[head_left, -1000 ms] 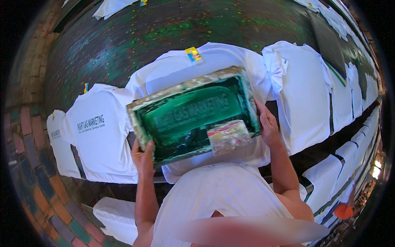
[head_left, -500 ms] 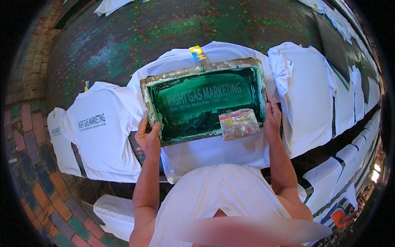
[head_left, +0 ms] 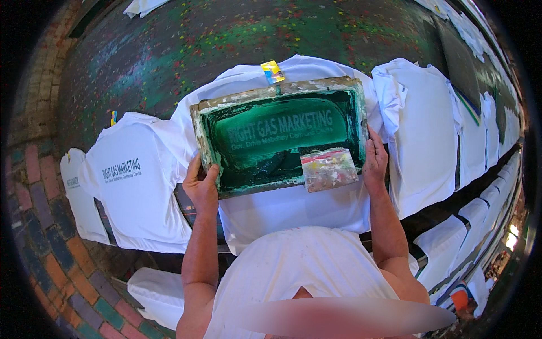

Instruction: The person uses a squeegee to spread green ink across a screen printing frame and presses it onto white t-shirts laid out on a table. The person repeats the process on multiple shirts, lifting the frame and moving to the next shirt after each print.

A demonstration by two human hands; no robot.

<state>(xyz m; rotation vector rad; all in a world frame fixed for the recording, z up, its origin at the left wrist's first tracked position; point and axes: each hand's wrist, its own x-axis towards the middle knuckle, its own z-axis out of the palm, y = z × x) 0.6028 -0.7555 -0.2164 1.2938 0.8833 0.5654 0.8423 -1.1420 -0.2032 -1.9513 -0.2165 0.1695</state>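
Note:
A screen-printing frame (head_left: pixel 276 91) with paint-smeared wooden edges and green mesh lettered in pale print lies over a white T-shirt (head_left: pixel 293 210). Inside its near right corner leans a squeegee (head_left: pixel 329 172), its block stained with paint and overhanging the near edge. My left hand (head_left: pixel 201 185) is closed on the frame's left side near the front corner, thumb on the edge. On the opposite side my right hand (head_left: pixel 375 163) grips the right edge, its fingers partly hidden. Most of the shirt's chest is covered by the frame.
A T-shirt with dark print (head_left: pixel 141 198) lies to the left, another printed one beyond it. Blank white T-shirts (head_left: pixel 423 135) line the right side. Behind stretches a dark, paint-speckled table (head_left: pixel 237 34). A yellow and blue packet (head_left: pixel 272 72) sits at the shirt's far edge.
Both hands keep their hold on the frame, and the squeegee stays in its corner. The surroundings have shifted slightly in the view; hands and frame look nearly unmoved.

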